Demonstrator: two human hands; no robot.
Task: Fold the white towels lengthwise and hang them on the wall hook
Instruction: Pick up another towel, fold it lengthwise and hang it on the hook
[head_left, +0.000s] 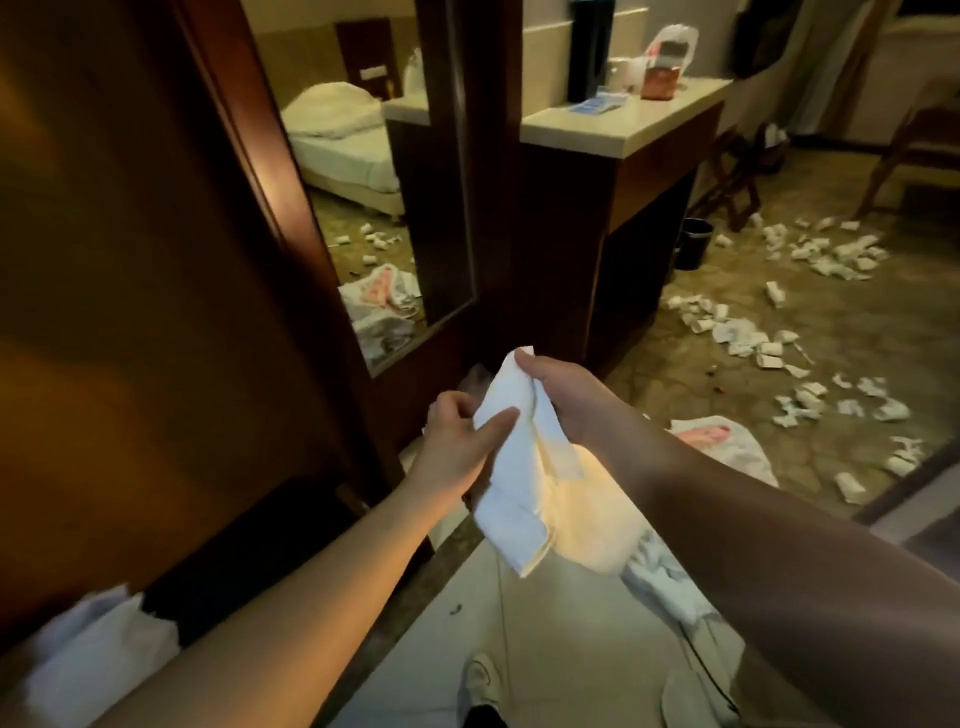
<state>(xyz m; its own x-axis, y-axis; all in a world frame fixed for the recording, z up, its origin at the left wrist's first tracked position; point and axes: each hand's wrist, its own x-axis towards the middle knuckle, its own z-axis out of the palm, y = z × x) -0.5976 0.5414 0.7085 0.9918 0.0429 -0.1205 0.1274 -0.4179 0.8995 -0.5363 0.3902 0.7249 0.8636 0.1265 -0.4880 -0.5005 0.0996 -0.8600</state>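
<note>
towel (524, 467): white, held mid-air at frame centre betw. both hands, above pale floor tiles (545, 649); hangs in a narrow doubled strip, so lengthwise fold looks underway, not finished. l→r: dark wood door (130, 312) at far left, w/ white cloth (88, 654) low beside it; no wall hook seen. left hand (462, 431) pinches towel's left edge, thumb laid along the cloth, prob. to square the edges. right hand (561, 395) grips top corner, fingers curled round it, carrying the weight so the rest drapes straight. mirror (374, 182) behind reflects a bed. bench (623, 119) further right carries bags and a dark box. far right: carpet (831, 338) strewn w/ crumpled paper scraps.
</note>
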